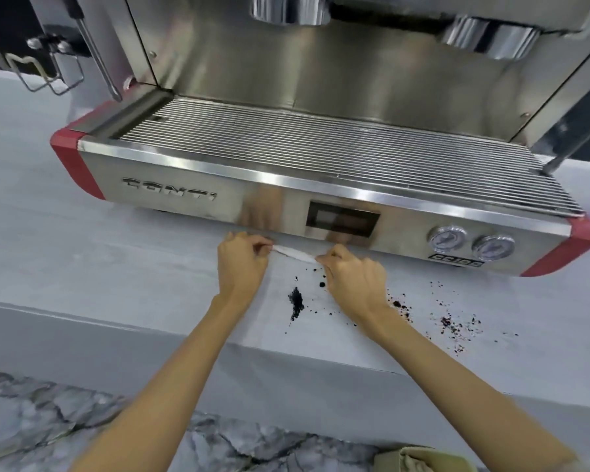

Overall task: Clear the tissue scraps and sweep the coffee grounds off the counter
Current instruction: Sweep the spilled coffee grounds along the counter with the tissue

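A thin white tissue [293, 253] is stretched between my two hands just in front of the espresso machine's base. My left hand [241, 264] pinches its left end; my right hand [351, 274] pinches its right end. Dark coffee grounds [295, 301] lie in a small heap on the pale grey counter [99, 260] below the tissue. More grounds [453, 327] are scattered thinly to the right of my right wrist.
A steel espresso machine [191, 195] with red corners, a drip grate [321, 148] and two gauges [470, 245] fills the back. Its steam wand [97, 59] hangs at the left. The counter's front edge drops to a marbled floor; a brown box [419, 459] sits below.
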`<state>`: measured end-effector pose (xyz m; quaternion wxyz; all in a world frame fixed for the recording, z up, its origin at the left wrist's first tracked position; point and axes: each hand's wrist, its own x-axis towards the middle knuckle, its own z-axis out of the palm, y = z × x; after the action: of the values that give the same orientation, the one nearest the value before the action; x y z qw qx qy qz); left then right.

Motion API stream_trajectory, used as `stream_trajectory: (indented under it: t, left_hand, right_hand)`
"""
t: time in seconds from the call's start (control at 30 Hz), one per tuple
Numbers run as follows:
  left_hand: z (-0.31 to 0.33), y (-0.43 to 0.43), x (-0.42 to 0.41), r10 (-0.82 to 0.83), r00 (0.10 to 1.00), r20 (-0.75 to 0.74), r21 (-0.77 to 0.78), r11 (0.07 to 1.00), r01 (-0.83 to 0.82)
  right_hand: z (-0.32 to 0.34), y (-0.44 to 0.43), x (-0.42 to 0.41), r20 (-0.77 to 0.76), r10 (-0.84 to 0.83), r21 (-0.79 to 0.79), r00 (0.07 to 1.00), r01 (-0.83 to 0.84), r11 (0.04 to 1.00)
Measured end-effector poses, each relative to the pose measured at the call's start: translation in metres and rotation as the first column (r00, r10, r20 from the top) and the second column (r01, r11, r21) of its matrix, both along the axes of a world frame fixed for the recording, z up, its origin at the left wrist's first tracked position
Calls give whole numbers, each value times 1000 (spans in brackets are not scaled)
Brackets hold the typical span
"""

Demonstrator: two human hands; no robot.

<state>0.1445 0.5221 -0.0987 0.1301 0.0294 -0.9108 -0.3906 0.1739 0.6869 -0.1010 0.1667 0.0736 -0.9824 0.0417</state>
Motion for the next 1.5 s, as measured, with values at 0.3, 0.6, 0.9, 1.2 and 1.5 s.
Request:
stream_trajectory:
  t: [0.3,0.6,0.9,1.2,1.5]
  left_hand:
    - [4,-14,17,-277,952,127,-138,946,293]
    - [12,-15,22,-323,944,66,-97,940,328]
    - [10,-22,34,-464,871,160,-191,852,488]
    - [32,-58,43,-246,961,125,-128,957,261]
    - [14,-67,69,109,972,207,-145,986,-79]
  right_hand:
    - [7,11,28,114,27,-177,993,-7,984]
    - [15,13,25,145,-95,-193,985,122,974]
    - [10,6,51,166,-83,-224,983,119,967]
    - [31,-17,15,142,118,-244,983,-81,966]
    - [20,-53,-29,205,453,-189,867,-419,888]
